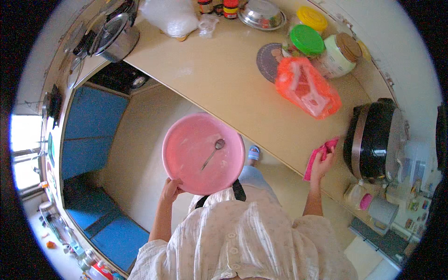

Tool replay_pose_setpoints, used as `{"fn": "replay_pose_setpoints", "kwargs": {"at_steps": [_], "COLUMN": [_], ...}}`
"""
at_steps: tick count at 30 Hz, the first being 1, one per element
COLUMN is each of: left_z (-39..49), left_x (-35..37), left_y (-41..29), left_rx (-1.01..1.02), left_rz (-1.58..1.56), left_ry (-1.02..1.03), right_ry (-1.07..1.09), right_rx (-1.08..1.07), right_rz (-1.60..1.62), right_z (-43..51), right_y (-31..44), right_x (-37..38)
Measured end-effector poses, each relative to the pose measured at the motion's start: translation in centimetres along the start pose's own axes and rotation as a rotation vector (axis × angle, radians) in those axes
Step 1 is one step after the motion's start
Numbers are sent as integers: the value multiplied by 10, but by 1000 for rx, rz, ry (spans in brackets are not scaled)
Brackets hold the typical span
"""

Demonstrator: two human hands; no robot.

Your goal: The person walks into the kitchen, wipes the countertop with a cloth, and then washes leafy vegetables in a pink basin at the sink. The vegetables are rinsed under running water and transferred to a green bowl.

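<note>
A round pink plastic basin [189,150] is held by its rim in my left hand [171,190], close against my body beside the counter edge. Inside the basin lies a metal spoon [209,158] with a long handle, and whitish smears mark the basin's bottom. My right hand [322,164] grips a bright pink cloth [311,163] on the beige countertop [224,87], near its front edge and left of a black, rounded appliance [374,140].
An orange-red plastic bag [308,87] lies by a green-lidded jar [307,39], a brown-lidded jar [341,56] and a dark round mat [269,62]. Farther back are a metal bowl [262,14] and a clear plastic bag [171,17]. A steel pot [119,40] stands at the upper left, above blue cabinets [92,133].
</note>
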State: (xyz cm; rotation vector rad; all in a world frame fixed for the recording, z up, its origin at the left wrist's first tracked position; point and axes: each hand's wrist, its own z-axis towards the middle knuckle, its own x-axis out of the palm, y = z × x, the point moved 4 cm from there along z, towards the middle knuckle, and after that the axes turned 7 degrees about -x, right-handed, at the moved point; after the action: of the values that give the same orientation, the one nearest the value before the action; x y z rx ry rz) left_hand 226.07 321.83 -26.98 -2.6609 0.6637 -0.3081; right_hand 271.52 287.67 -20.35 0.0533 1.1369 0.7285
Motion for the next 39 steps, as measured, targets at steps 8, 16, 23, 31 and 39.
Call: {"fn": "replay_pose_setpoints", "kwargs": {"at_steps": [8,16,23,31,39], "left_z": [0,11,12,-3,-7], "left_x": [-8,-27,-39,-37,-37], "left_y": [-18,-31,-38,-69,-76], "left_rx": [50,149,32,76,47], "left_rz": [-151,-210,-182,-277,-316], "left_ry": [4,-11,-113,-161,-190], "right_ry": [83,-84,246,54,34], "right_rx": [-216,-74,-302,-327,-196], "right_rz": [121,294,474,213,262], "right_z": [11,104,103,138,180], "right_y": [184,205,248,251,232], "right_x": [125,167,210,205,215]}}
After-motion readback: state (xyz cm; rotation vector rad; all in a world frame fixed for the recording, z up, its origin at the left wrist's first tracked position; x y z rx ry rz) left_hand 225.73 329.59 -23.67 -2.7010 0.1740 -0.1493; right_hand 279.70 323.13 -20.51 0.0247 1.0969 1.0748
